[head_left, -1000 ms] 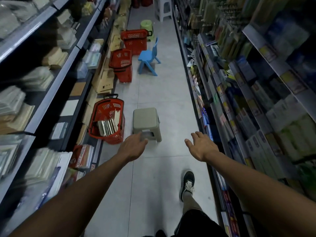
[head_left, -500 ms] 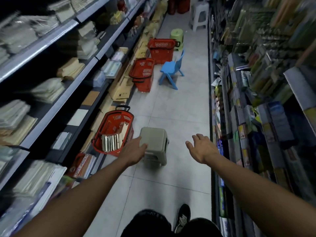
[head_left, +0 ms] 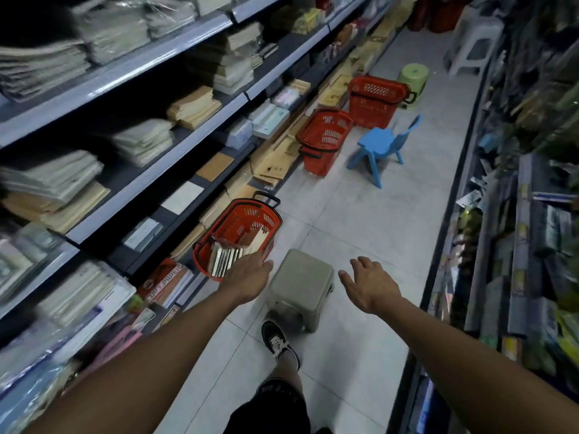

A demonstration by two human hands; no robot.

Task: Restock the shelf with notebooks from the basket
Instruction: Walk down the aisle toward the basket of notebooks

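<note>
Item: notebooks [head_left: 226, 260], a row standing on edge at the near end of a red basket [head_left: 241, 228] on the floor, against the foot of the shelf [head_left: 150, 180] on my left.
My left hand [head_left: 249, 277]: stretched out just this side of the basket's near rim, overlapping it in view, fingers straight and loose, holding nothing; whether it touches the basket I cannot tell.
My right hand [head_left: 371, 285]: spread open, empty, in the air right of a grey-green stool [head_left: 300, 278] that stands between my hands.
Writing: "COPY PAPER", partly readable, on a red pack [head_left: 164, 281] on the bottom shelf.
Unclear: notebook covers hidden; nearest shelf stock blurred; right-hand shelving [head_left: 526, 245] dark and indistinct.
</note>
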